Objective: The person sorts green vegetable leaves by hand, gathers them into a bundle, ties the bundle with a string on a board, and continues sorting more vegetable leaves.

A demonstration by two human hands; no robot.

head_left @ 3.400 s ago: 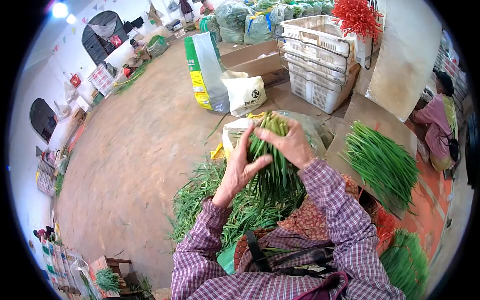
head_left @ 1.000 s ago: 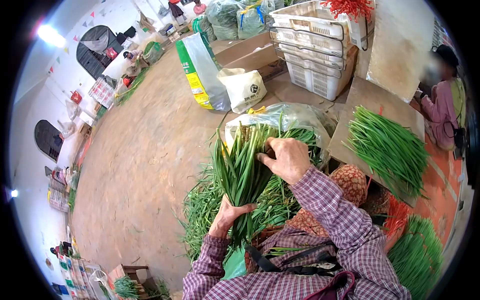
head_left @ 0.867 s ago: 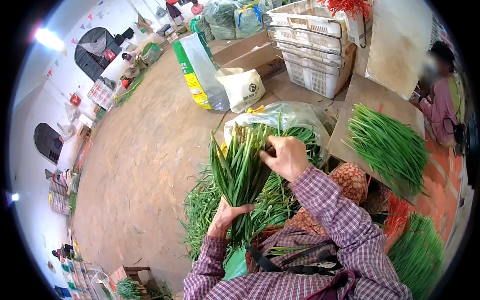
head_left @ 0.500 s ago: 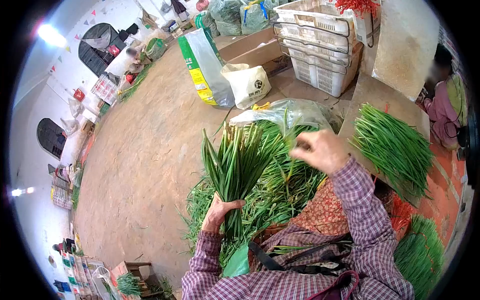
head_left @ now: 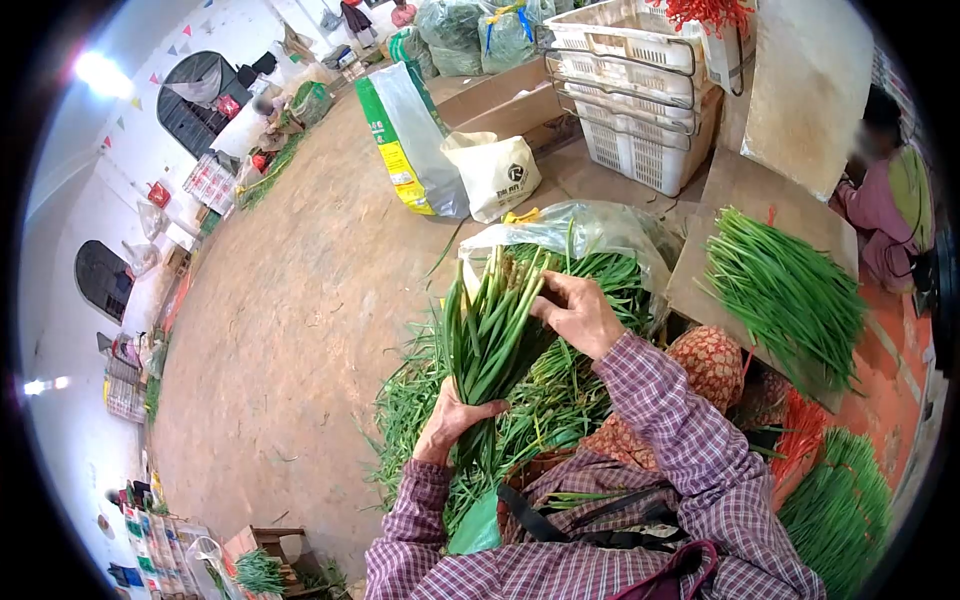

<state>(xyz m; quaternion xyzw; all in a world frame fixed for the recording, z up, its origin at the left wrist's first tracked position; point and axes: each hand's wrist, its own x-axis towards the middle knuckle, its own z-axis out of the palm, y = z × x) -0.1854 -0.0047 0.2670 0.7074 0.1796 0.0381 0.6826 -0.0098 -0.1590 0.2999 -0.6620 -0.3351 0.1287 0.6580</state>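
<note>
My left hand (head_left: 456,422) is closed around a bunch of garlic chives (head_left: 490,335), held upright with the pale cut ends at the top. At the upper right of the bunch, my right hand (head_left: 580,312) pinches stalks near their pale ends; exactly how many it grips is hidden. Beneath both hands lies a loose heap of chives (head_left: 545,425), partly under a clear plastic bag (head_left: 610,225). To the right, a neat pile of chives (head_left: 785,295) rests on a brown board (head_left: 690,283).
Stacked white crates (head_left: 630,150) stand ahead, beside a cream bag (head_left: 492,175) and a green-and-white sack (head_left: 410,135). Red ties (head_left: 800,435) and tied green bunches (head_left: 840,510) sit at my lower right. A person (head_left: 885,200) is at the far right.
My right hand has moved left and down from beside the bunch onto its stalk ends. The bunch and my left hand have shifted slightly right.
</note>
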